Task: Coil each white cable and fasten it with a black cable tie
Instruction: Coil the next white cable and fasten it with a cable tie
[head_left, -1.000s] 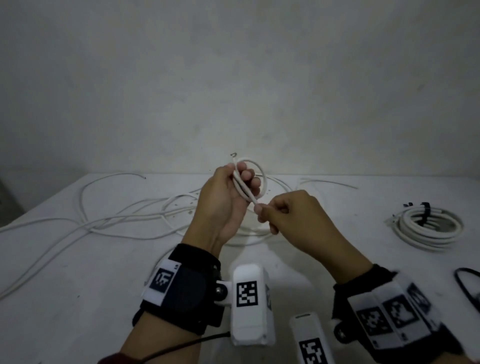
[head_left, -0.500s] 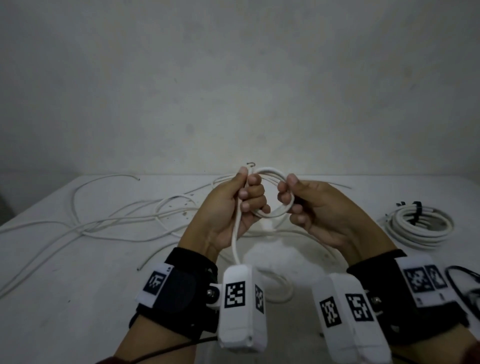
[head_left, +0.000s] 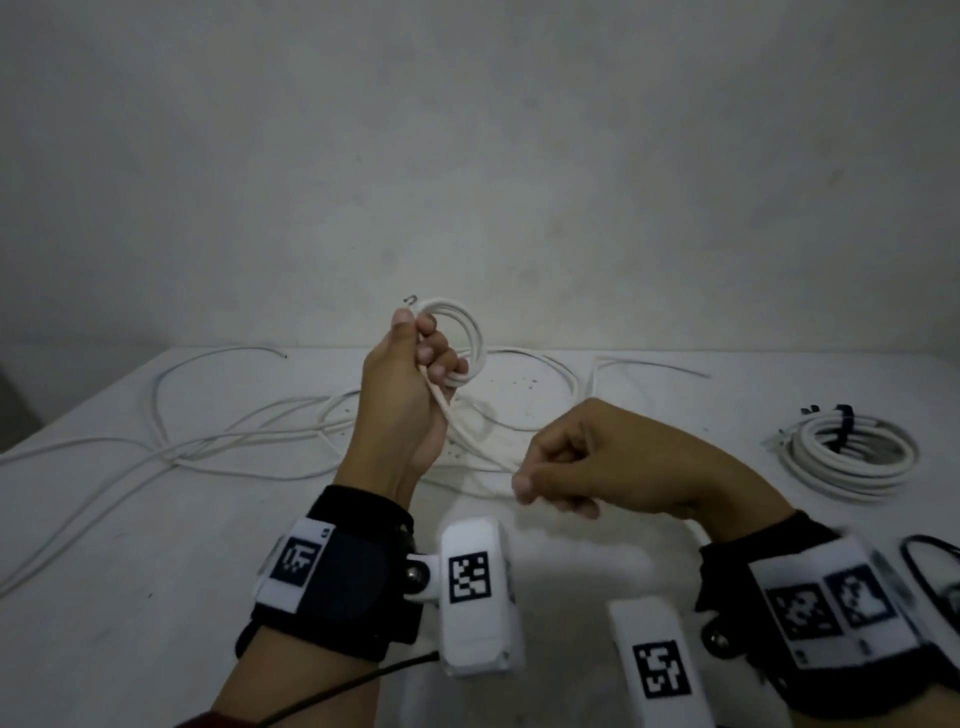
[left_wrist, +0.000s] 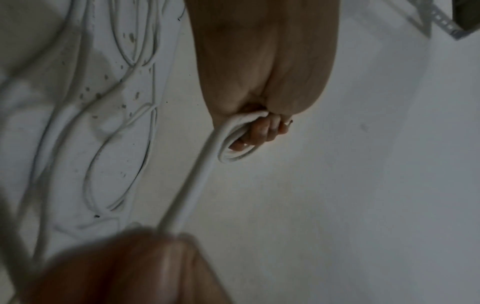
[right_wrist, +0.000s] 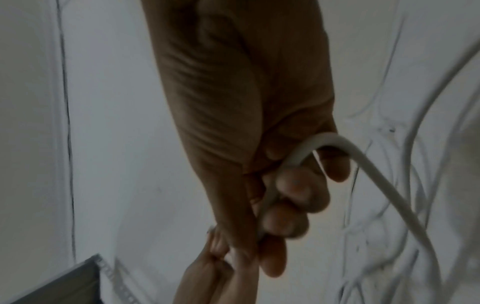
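My left hand (head_left: 415, 364) is raised above the table and grips a small coil of white cable (head_left: 470, 338) of a few loops, its bare end poking up past the thumb. The same coil (left_wrist: 235, 152) shows in the left wrist view round the fingers. From the coil the cable runs down and right to my right hand (head_left: 566, 467), which holds it in a closed fist lower and nearer me. In the right wrist view the cable (right_wrist: 363, 164) bends over the curled fingers (right_wrist: 298, 191). A finished coil (head_left: 852, 452) with a black cable tie (head_left: 844, 421) lies at the right.
Loose white cables (head_left: 218, 431) sprawl over the left and middle of the white table (head_left: 156, 571). A thin black loop (head_left: 930, 551) lies at the right edge. A plain wall rises behind the table.
My right hand has left the coil and drawn down and right along the cable. The left hand has lifted slightly, and the coil now holds one more loop.
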